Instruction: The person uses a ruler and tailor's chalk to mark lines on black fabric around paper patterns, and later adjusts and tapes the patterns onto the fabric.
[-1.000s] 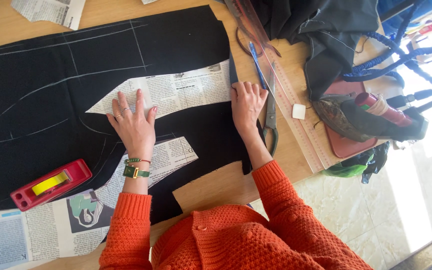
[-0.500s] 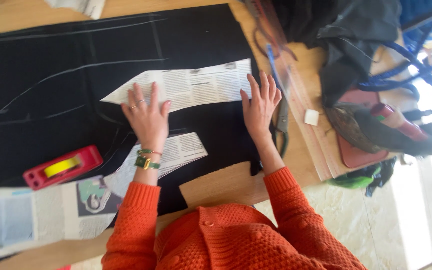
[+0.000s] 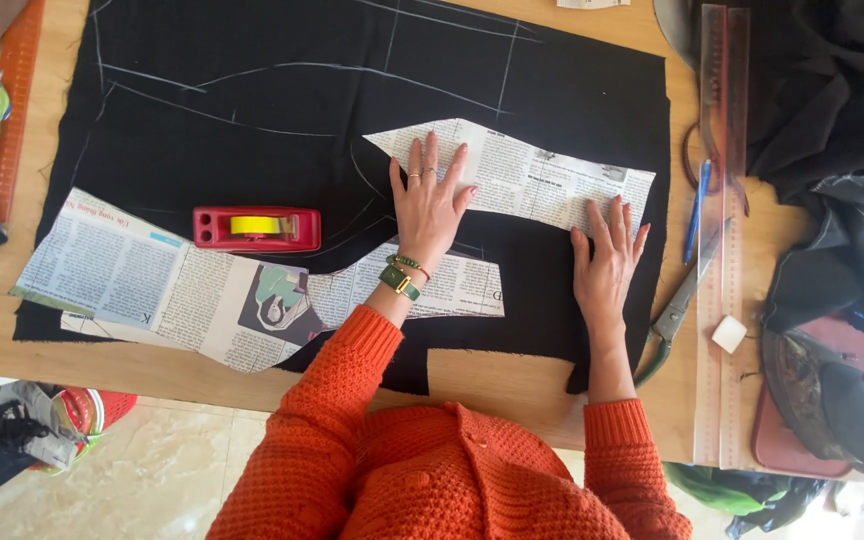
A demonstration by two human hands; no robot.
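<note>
A black cloth (image 3: 252, 120) with chalk lines covers the wooden table (image 3: 497, 385). On it lies a newspaper pattern piece (image 3: 532, 180). My left hand (image 3: 430, 200) presses flat on the left part of that piece, fingers spread. My right hand (image 3: 607, 262) lies flat at its lower right edge, partly on the paper and partly on the cloth. Neither hand holds anything. A second, larger newspaper pattern (image 3: 202, 290) lies under my left forearm, toward the table's near edge.
A red tape dispenser (image 3: 257, 228) sits on the cloth left of my left hand. Scissors (image 3: 677, 315), a blue pen (image 3: 694, 212), a long clear ruler (image 3: 724, 230) and white chalk (image 3: 729, 334) lie right of the cloth. Dark fabric (image 3: 832, 130) is piled at the far right.
The view has swung, so the cloth shows further left. Both hands stay flat on the newspaper piece, now with fingers spread wider.
</note>
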